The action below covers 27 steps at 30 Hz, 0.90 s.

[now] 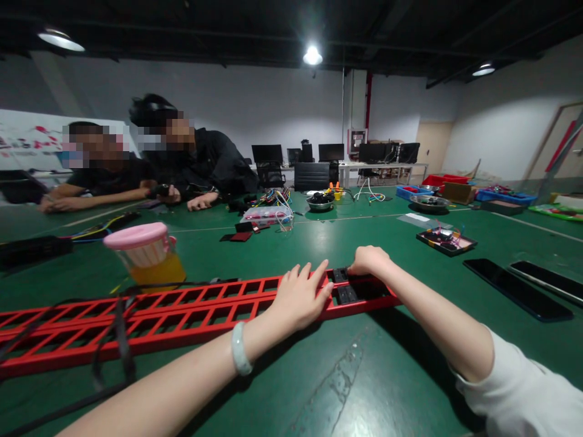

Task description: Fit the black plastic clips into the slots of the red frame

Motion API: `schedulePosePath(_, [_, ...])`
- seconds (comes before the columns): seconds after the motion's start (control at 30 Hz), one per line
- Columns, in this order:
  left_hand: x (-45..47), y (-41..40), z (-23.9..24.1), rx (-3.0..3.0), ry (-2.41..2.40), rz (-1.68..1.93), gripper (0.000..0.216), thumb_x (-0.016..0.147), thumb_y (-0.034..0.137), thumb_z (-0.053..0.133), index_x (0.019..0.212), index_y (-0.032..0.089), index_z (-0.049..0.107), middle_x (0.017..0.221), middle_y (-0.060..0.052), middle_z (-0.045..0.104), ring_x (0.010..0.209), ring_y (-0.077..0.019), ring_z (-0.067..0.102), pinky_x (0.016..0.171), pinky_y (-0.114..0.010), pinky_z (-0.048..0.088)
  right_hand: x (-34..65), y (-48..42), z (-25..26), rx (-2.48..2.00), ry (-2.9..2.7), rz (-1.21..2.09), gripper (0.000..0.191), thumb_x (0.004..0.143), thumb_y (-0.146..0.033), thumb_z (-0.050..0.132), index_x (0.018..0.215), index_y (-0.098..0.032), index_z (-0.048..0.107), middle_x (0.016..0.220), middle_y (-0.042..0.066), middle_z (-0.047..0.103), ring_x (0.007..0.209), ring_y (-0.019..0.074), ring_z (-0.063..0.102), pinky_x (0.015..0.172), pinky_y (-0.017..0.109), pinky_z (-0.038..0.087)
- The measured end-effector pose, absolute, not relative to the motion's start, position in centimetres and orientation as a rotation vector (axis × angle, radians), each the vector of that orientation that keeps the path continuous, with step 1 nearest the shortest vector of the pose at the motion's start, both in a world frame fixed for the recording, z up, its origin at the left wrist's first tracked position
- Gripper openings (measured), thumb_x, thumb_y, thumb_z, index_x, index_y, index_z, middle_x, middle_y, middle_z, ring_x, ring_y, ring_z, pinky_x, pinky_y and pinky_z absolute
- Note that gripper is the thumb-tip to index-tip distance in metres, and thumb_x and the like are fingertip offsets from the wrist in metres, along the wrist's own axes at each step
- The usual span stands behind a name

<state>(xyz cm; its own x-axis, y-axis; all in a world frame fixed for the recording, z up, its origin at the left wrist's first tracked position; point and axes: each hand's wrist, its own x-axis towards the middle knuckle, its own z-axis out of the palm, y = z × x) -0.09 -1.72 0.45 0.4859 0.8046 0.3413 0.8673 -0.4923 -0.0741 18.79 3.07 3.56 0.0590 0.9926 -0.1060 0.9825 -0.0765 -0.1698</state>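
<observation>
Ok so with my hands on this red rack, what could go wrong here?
The left hand lies flat on the red rack, with fingers near the black clips that the right hand presses: a pinch is possible. Shifting the rack might knock the pink-lidded cup just behind it.

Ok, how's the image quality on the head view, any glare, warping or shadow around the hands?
Head view: wide-angle lens bows the long red slotted metal rack and room edges; the ceiling lamp blooms; soft sheen on the green table; left hand and right hand sharp, evenly lit, faint shadows beneath the forearms.
</observation>
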Motion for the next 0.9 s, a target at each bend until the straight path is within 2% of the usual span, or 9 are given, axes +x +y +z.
schedulePosePath(0.13, [-0.1, -1.7, 0.2, -2.517, -1.444, -0.400, 0.057, 0.086, 0.055, 0.021, 0.134, 0.025, 0.027, 0.126, -0.014, 0.045, 0.115, -0.0329, 0.039, 0.090, -0.050, 0.029, 19.9, 2.8, 3.5, -2.204, -2.067, 0.342, 0.046, 0.060, -0.053, 0.057, 0.086, -0.016, 0.068, 0.091, 0.015, 0.067, 0.079, 0.0265, 0.063, 0.061, 0.031, 0.047])
schedulePosePath(0.33, [-0.1, -1.6, 0.1, -2.516, -1.455, -0.383, 0.057, 0.086, 0.055, 0.020, 0.134, 0.025, 0.028, 0.126, -0.014, 0.046, 0.115, -0.0328, 0.040, 0.090, -0.050, 0.029, 20.9, 2.7, 3.1, -2.063, -2.026, 0.492, 0.031, 0.063, -0.045, 0.055, 0.074, -0.019, 0.070, 0.081, 0.008, 0.068, 0.070, 0.0200, 0.062, 0.052, 0.024, 0.041])
schedulePosePath(0.5, [0.0, -1.7, 0.3, -2.530, -1.432, -0.381, 0.057, 0.087, 0.054, 0.019, 0.133, 0.023, 0.030, 0.124, -0.015, 0.047, 0.113, -0.0325, 0.042, 0.089, -0.048, 0.030, 21.0, 2.5, 3.0, -2.017, -2.020, 0.476, 0.030, 0.064, -0.043, 0.056, 0.083, -0.024, 0.070, 0.084, 0.005, 0.068, 0.071, 0.0177, 0.061, 0.053, 0.022, 0.039])
schedulePosePath(0.9, [0.1, -1.5, 0.2, -2.527, -1.436, -0.388, 0.057, 0.086, 0.055, 0.021, 0.132, 0.022, 0.033, 0.121, -0.014, 0.050, 0.111, -0.0308, 0.043, 0.089, -0.047, 0.030, 21.9, 3.2, 1.9, -1.910, -1.984, 0.574, 0.028, 0.066, -0.040, 0.054, 0.083, -0.026, 0.071, 0.076, 0.000, 0.067, 0.067, 0.0149, 0.059, 0.050, 0.020, 0.036])
